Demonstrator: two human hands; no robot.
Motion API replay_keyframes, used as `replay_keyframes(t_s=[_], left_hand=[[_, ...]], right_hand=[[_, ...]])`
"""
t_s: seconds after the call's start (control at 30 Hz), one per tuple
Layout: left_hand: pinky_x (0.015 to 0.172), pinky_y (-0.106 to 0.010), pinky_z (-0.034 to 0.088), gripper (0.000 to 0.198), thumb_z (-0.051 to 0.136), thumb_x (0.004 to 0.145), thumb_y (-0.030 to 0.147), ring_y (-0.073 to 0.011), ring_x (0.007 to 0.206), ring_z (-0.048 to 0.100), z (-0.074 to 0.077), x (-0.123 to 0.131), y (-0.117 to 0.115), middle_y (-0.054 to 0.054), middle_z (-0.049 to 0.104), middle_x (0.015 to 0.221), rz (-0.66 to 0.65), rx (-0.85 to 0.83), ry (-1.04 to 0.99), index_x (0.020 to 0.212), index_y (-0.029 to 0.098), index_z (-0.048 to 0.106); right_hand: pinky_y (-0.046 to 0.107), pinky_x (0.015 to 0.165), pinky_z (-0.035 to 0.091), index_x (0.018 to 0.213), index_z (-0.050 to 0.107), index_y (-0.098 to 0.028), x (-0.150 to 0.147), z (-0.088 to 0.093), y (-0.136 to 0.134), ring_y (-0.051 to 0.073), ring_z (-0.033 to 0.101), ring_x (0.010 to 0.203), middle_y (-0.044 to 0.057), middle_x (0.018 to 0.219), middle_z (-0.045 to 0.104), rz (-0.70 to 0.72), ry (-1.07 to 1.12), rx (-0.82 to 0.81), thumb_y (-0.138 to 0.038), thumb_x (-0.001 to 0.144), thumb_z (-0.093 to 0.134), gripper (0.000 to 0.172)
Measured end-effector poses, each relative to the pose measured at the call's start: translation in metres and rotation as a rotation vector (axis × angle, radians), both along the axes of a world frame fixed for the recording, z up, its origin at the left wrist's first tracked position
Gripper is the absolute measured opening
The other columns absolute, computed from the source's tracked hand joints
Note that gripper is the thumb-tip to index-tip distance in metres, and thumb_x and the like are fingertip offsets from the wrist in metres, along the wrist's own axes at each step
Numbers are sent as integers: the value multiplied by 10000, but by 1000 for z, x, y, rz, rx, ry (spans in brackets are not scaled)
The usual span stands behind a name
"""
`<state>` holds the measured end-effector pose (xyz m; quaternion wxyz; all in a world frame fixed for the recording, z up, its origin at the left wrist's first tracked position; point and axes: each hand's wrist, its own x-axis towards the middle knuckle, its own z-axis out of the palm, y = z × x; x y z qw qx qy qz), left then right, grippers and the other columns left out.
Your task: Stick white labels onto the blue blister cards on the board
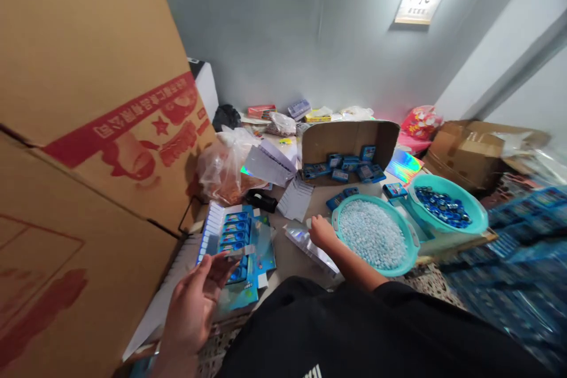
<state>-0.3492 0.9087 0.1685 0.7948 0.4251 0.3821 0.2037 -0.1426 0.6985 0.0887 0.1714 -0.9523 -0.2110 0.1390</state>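
Note:
My left hand [195, 307] is raised at the lower left, palm up, thumb and fingers pinching the edge of a clear plastic strip [241, 250] over a stack of blue packaging cards [239, 239]. My right hand [322, 231] rests on the table beside a teal basin [410, 245] filled with small white-blue pellets. Its fingers are curled against a silvery plastic bag [310, 245]; what they hold is hidden. A second teal basin [476, 218] to the right holds dark blue pieces.
Large cardboard boxes [97, 130] wall off the left side. An open cardboard box [349, 139] with small blue packs stands behind the basins. Plastic bags [224, 168], papers and packets clutter the back. Blue packs pile up at the right [522, 260]. Another carton [469, 150] sits far right.

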Motion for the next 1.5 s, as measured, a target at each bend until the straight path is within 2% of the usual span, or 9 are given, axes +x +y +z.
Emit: replay_keyframes(t_s=[0.13, 0.27, 0.33, 0.77, 0.97, 1.13, 1.3, 1.4, 1.5], left_hand=[[831, -315, 598, 573, 887, 460, 577, -252, 873, 726, 20, -10, 2, -133, 775, 840, -17, -63, -28, 788, 123, 762], [852, -318, 597, 498, 836, 588, 530, -259, 905, 732, 23, -16, 5, -143, 777, 916, -4, -88, -44, 854, 115, 768], [863, -327, 595, 418, 795, 655, 476, -260, 913, 733, 23, -18, 7, -141, 778, 927, 7, -108, -41, 860, 114, 765], [858, -359, 611, 192, 581, 823, 236, -216, 856, 744, 29, -22, 11, -98, 781, 848, 56, -235, -4, 768, 144, 740], [817, -365, 628, 169, 594, 812, 227, -236, 860, 745, 37, -19, 14, -116, 776, 852, 18, -260, -2, 754, 135, 724], [984, -432, 551, 208, 703, 747, 275, -278, 995, 717, 10, -14, 23, -140, 765, 953, -82, -131, 40, 885, 121, 722], [1168, -453, 345, 632, 775, 721, 399, -272, 1353, 489, -13, -8, 42, -112, 559, 1428, 83, 443, -40, 1296, 235, 568], [1120, -425, 400, 748, 848, 625, 394, -293, 1307, 533, -12, -3, 50, -91, 606, 1380, -226, 657, -28, 1314, 280, 579], [970, -414, 513, 589, 856, 581, 410, -330, 1089, 668, -11, 4, 47, -79, 747, 1119, -530, 744, 92, 1133, 259, 716]], right_hand=[[317, 947, 453, 1268, 595, -162, -17, 23, 38, 210, 613, 1106, 144, 1220, 645, 239, 143, 366, -314, 977, 493, 344], [392, 881, 509, 1249, 610, -158, -43, 46, 78, 232, 653, 1012, 142, 1141, 673, 398, 892, 1132, -650, 935, 436, 609], [379, 818, 523, 1204, 633, -162, -54, 51, 90, 217, 656, 934, 125, 1093, 667, 342, 1093, 1266, -708, 838, 565, 661], [301, 678, 481, 1012, 683, -131, -81, 62, 90, 180, 668, 763, 71, 855, 676, 101, 1434, 1231, -711, 864, 528, 618], [273, 682, 486, 1086, 675, -163, -91, 78, 92, 136, 646, 706, 15, 811, 683, 88, 1217, 1343, -459, 623, 887, 589], [267, 708, 503, 1060, 658, -190, -87, 78, 99, 95, 593, 646, -57, 722, 604, 15, 914, 1475, -331, 608, 887, 525], [249, 680, 452, 1349, 507, -207, -65, 101, 92, 111, 556, 690, -44, 773, 600, 425, 490, 1077, -261, 752, 745, 645], [256, 646, 410, 1534, 268, -167, -58, 120, 96, 139, 547, 687, 6, 813, 665, 792, 194, 599, -167, 805, 637, 817], [268, 568, 368, 1563, 102, -48, -61, 127, 109, 178, 556, 650, 91, 830, 710, 993, 15, 287, -109, 799, 552, 889]])
